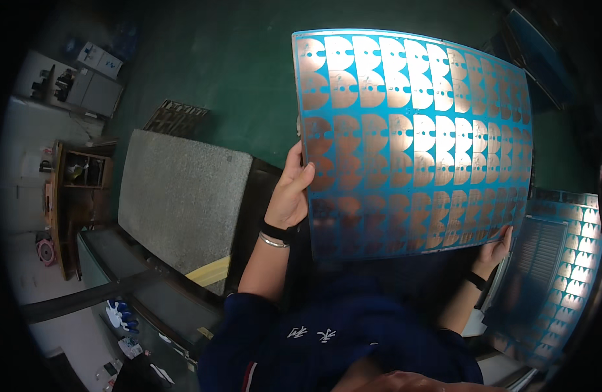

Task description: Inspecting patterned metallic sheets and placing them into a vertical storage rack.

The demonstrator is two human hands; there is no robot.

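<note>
So, here's the copper-and-blue panel (405, 153), up in the air between both hands, patterned face catching a bright glare. The left hand (293, 186) pinches its left edge, thumb on the face; the right hand (496, 249) grips the lower edge near the right corner, fingers partly hidden. It looks thin and stiff, fairly light for its breadth; that shiny metal is probably slick and easily scratched, so the rim's the place to hold. Now the edges: the lower one faces the navy shirt (379, 317), and right of the right hand lies another patterned sheet (579, 261), the gap hard to judge. Left of the left hand stands a grey-topped block (180, 196). Beyond both hands, past the far edge, green floor (242, 85) seems to offer the most swinging room.
</note>
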